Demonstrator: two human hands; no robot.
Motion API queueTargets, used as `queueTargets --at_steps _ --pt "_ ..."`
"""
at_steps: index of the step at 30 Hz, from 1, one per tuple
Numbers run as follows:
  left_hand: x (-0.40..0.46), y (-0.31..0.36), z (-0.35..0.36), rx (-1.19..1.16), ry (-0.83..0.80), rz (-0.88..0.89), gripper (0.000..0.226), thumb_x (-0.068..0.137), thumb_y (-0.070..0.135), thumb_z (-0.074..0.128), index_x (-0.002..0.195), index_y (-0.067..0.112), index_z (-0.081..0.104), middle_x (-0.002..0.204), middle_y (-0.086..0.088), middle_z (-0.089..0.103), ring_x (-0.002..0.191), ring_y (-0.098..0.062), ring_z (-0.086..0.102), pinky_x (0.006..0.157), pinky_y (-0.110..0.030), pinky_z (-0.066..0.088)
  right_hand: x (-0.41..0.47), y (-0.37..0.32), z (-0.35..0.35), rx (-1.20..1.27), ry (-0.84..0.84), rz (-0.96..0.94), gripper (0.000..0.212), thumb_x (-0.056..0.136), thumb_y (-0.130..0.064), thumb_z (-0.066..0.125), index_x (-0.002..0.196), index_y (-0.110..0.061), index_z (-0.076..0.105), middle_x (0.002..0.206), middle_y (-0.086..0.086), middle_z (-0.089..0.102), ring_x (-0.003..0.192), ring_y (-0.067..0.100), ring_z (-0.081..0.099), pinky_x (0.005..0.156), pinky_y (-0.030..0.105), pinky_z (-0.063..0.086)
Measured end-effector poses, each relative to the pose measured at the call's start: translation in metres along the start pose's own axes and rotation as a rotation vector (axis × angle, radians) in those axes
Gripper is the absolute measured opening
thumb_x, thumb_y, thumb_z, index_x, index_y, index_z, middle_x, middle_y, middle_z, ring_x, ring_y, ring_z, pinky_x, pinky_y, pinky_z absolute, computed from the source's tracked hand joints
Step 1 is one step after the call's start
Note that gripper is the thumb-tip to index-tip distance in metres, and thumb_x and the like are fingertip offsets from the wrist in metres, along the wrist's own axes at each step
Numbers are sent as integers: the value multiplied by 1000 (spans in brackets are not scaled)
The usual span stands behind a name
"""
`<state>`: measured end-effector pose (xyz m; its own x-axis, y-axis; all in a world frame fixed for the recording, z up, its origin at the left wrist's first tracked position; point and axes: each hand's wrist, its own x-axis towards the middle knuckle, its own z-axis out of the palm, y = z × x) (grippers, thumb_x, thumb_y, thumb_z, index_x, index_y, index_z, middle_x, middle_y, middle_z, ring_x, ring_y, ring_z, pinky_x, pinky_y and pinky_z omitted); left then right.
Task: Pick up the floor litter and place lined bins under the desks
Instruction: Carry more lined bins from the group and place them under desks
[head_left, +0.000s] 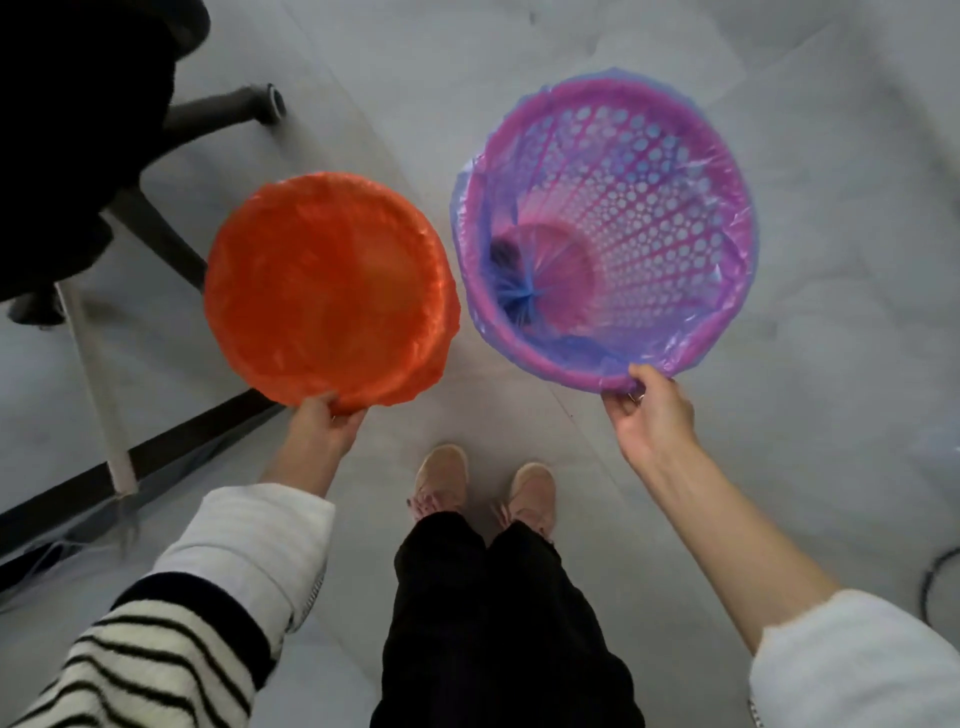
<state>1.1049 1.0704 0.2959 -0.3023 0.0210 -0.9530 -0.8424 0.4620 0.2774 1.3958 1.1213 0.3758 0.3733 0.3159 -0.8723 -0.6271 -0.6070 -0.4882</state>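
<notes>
— Left side?
— Left hand (326, 423) pinching near rim of orange lined bin (327, 291), beside black chair base (156, 156).
— Right side?
— Right hand (652, 415) closed on near rim of pink perforated bin (649, 171), purple liner (475, 208) folded over edge. Both held above grey floor (831, 364).

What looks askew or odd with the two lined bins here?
Only the translucent blue liner in the pink perforated plastic bin: it sags inward on the side facing the orange-lined bin. Nothing appears spilled or damaged.

orange lined bin (327, 291) beside pink perforated bin (649, 208) with bluish liner.
</notes>
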Motion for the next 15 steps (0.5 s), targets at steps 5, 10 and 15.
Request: queueTargets --at_steps 5,10,15 --pt "24 14 -13 -78 48 75 52 94 -1 37 143 18 33 146 -10 43 131 -31 45 103 -49 38 13 2 18 -57 -19 -22 24 87 8 44 75 -12 48 53 3 52 53 12 56 47 20 54" --pt "28 19 -6 -161 65 98 44 98 9 41 141 17 36 143 -9 47 128 -28 49 89 -46 49 22 4 22 -105 1 -14 24 87 8 45 76 -13 49 56 3 56 63 15 56 47 22 56" --pt "-8 14 -7 -196 -64 -21 51 97 27 47 144 11 33 150 -7 36 136 -24 39 104 -38 39 16 -2 20 -157 14 1 24 87 8 44 75 -12 47 70 8 50 67 17 55 47 23 57"
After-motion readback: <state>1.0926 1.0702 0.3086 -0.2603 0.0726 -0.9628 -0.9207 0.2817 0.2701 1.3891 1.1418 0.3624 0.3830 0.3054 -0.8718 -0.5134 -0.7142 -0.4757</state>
